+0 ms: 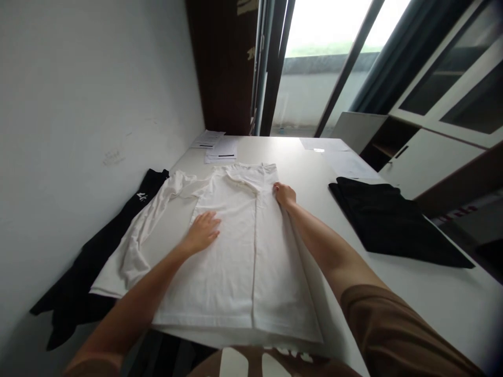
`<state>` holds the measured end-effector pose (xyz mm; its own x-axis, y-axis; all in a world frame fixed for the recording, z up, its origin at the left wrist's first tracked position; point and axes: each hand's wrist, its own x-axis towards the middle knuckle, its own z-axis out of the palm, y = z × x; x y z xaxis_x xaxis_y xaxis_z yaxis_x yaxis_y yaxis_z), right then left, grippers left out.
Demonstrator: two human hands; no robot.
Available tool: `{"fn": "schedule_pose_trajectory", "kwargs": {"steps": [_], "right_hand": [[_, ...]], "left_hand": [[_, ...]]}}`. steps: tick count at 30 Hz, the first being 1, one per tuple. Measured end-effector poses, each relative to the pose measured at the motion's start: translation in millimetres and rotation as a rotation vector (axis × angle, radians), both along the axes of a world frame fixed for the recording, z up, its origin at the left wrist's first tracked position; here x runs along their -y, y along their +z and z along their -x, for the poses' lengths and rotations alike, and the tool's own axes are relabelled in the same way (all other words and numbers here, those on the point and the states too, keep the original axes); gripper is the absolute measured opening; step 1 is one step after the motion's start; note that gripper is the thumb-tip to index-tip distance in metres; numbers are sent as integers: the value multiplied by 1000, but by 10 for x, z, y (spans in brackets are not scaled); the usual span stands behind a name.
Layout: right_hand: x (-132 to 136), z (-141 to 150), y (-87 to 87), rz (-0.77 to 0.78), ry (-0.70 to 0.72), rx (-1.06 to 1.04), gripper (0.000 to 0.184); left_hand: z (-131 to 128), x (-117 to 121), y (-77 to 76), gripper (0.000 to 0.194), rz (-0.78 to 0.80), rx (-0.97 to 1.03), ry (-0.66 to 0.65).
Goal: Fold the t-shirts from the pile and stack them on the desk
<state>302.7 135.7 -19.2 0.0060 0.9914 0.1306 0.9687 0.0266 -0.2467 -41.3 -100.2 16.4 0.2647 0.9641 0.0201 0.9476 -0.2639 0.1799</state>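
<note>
A white long-sleeved shirt [231, 246] lies spread on the table in front of me. Its right part is folded inward, with the flap's edge running down the middle. One sleeve [135, 251] stretches out to the left, wrinkled. My left hand [202, 231] rests flat on the left side of the body, fingers stretched out. On the other side, my right hand [285, 195] has its fingers curled on the folded right edge near the top, gripping the fabric. The other sleeve cannot be clearly made out.
A black garment [113, 230] lies along the wall at left, partly under the white sleeve. Folded black cloth [389, 222] sits on the right of the white table [416, 293]. Papers [220, 149] lie at the far left corner, and more sheets [346, 162] at the far right.
</note>
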Motion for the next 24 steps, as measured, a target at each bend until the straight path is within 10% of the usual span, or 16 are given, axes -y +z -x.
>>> {"fn": "schedule_pose_trajectory", "kwargs": {"steps": [6, 11, 16, 24], "right_hand": [[-20, 594, 236, -185, 47, 111, 38], [114, 1871, 325, -72, 488, -23, 39], [188, 3083, 392, 61, 622, -228, 39], [8, 3737, 440, 96, 553, -93, 37]], "left_hand": [[525, -109, -101, 49, -91, -56, 379], [411, -61, -37, 40, -86, -53, 356], [386, -46, -31, 35, -69, -44, 364], [381, -70, 9, 41, 38, 8, 396]]}}
